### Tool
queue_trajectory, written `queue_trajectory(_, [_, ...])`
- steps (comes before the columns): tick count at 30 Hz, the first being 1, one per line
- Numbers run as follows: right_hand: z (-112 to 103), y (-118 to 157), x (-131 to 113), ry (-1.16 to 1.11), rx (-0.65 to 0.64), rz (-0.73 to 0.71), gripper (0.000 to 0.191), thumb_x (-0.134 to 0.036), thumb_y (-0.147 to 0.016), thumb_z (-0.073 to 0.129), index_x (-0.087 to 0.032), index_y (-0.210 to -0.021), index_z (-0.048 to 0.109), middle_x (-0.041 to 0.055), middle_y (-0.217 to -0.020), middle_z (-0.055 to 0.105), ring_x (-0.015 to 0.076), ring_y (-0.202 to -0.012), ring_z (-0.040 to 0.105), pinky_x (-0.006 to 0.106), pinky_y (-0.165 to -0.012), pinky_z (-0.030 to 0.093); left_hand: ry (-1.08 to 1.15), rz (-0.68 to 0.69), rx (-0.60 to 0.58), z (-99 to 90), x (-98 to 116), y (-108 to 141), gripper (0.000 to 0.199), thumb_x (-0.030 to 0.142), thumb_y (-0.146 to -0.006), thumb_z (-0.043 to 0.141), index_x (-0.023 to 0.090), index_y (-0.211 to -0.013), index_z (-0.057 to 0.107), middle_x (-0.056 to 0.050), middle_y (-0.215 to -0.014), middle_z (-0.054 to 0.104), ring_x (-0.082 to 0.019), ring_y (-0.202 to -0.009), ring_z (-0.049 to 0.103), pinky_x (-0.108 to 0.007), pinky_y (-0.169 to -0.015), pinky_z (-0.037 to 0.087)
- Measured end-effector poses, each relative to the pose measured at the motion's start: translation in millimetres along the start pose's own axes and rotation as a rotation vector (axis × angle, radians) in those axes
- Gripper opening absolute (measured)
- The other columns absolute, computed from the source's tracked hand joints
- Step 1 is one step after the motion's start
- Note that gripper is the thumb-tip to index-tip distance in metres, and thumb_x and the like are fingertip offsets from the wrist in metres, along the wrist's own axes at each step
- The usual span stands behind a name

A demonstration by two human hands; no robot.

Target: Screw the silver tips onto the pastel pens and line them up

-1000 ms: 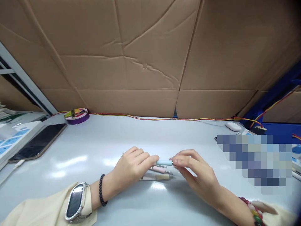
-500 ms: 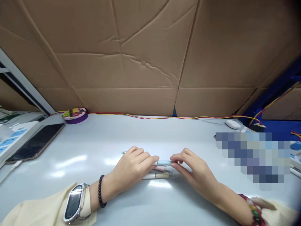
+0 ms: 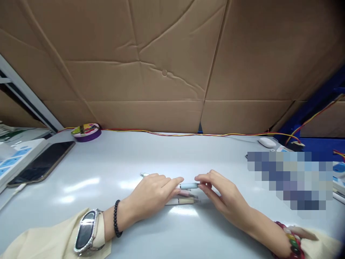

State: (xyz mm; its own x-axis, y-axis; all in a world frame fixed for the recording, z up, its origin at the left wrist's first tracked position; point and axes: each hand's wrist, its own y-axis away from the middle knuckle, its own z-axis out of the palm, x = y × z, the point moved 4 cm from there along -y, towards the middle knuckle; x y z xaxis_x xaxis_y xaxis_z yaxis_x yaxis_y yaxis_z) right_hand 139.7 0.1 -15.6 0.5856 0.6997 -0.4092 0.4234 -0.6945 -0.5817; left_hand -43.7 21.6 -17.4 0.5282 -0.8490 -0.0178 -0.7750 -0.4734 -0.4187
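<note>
Three pens lie side by side on the grey-white table, pointing right. The light blue pen is farthest back, the pink pen is in the middle and the white and beige pen is nearest. My left hand is closed over their left parts, its thumb along the blue pen; its grip underneath is hidden. My right hand pinches the tip end of the blue pen between thumb and fingers. A silvery pen end shows behind my left hand.
A black phone and a white power strip lie at the left. A purple round tin sits at the back left, a white mouse-like object at the back right. Thin wires run along the cardboard; a blurred patch covers the right.
Both hands stay nearly in place on the pens. My left hand has flattened a little, and the pens have shifted very slightly to the right.
</note>
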Motion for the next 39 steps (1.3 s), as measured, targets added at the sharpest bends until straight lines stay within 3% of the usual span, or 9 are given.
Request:
queue_trajectory(5, [-2.0, -2.0, -0.4, -0.018, 0.030, -0.070, 0.021, -0.009, -0.089, 0.049, -0.024, -0.102, 0.053, 0.0027, -0.086, 0.065, 0.0166, -0.075, 0.058, 0.031, -0.065, 0.050, 0.028, 0.009, -0.036, 0.7, -0.9, 0.7, 0.032, 0.025, -0.103, 0.019, 0.020, -0.117, 0.047, 0.003, -0.061, 0.060, -0.015, -0.050, 0.057, -0.025, -0.048, 0.037])
queue_trajectory(8, [-0.6, -0.8, 1.1, -0.021, -0.020, -0.042, 0.021, -0.012, -0.088, 0.053, -0.023, -0.106, 0.053, 0.0053, -0.092, 0.064, 0.0188, -0.082, 0.059, 0.033, -0.068, 0.051, 0.000, 0.019, -0.039, 1.1, -1.6, 0.8, 0.030, 0.022, -0.101, 0.022, 0.021, -0.112, 0.050, 0.002, -0.064, 0.059, -0.015, -0.051, 0.055, -0.025, -0.048, 0.037])
queue_trajectory(12, [4.2, 1.8, 4.1, -0.037, -0.081, 0.038, 0.020, -0.017, -0.092, 0.046, -0.022, -0.110, 0.053, 0.0030, -0.081, 0.065, 0.0167, -0.072, 0.061, 0.030, -0.063, 0.052, -0.030, 0.016, -0.025, 1.7, -1.5, 2.0, 0.032, 0.014, -0.098, 0.023, 0.020, -0.098, 0.054, 0.000, -0.068, 0.056, -0.014, -0.050, 0.051, -0.025, -0.045, 0.034])
queue_trajectory(16, [6.2, 1.0, 3.9, -0.054, -0.081, 0.041, 0.018, -0.019, -0.094, 0.042, -0.023, -0.105, 0.056, 0.0013, -0.078, 0.067, 0.0152, -0.069, 0.064, 0.027, -0.062, 0.052, -0.034, 0.001, -0.022, 2.3, -1.2, 3.0, 0.033, 0.014, -0.098, 0.021, 0.020, -0.096, 0.054, 0.002, -0.065, 0.052, -0.013, -0.044, 0.044, -0.024, -0.041, 0.029])
queue_trajectory(23, [3.9, 1.3, 0.8, -0.088, -0.117, 0.030, 0.018, -0.022, -0.095, 0.042, -0.021, -0.107, 0.055, -0.0001, -0.075, 0.067, 0.0135, -0.065, 0.064, 0.024, -0.060, 0.050, -0.024, -0.024, -0.014, 1.0, -3.3, 1.9, 0.041, 0.026, -0.102, 0.013, 0.020, -0.099, 0.054, 0.001, -0.068, 0.055, -0.012, -0.045, 0.046, -0.024, -0.042, 0.029])
queue_trajectory(28, [3.5, 2.2, -0.7, -0.103, -0.075, 0.006, 0.012, -0.019, -0.092, 0.050, -0.022, -0.102, 0.056, 0.0010, -0.080, 0.067, 0.0141, -0.068, 0.061, 0.025, -0.060, 0.051, -0.003, -0.020, -0.025, -2.3, -0.7, 1.9, 0.042, 0.048, -0.100, 0.021, 0.022, -0.107, 0.053, -0.001, -0.082, 0.059, -0.010, -0.045, 0.049, -0.023, -0.042, 0.032])
queue_trajectory(34, [-2.4, -1.7, -4.8, -0.138, 0.050, -0.084, 0.019, -0.008, -0.088, 0.053, -0.022, -0.100, 0.055, 0.0032, -0.085, 0.065, 0.0163, -0.078, 0.062, 0.029, -0.067, 0.054, 0.025, -0.005, 0.001, -2.6, 0.5, 0.1, 0.040, 0.029, -0.103, 0.018, 0.018, -0.094, 0.055, -0.001, -0.068, 0.059, -0.014, -0.055, 0.055, -0.023, -0.047, 0.035])
queue_trajectory(39, [-3.0, -0.9, -6.0, -0.144, 0.063, -0.088, 0.019, -0.009, -0.088, 0.053, -0.023, -0.100, 0.055, 0.0026, -0.085, 0.066, 0.0154, -0.078, 0.063, 0.028, -0.067, 0.055, 0.049, 0.021, -0.023, -2.2, 0.2, 0.4, 0.034, 0.021, -0.101, 0.018, 0.017, -0.105, 0.052, -0.001, -0.072, 0.059, -0.015, -0.058, 0.055, -0.024, -0.049, 0.040])
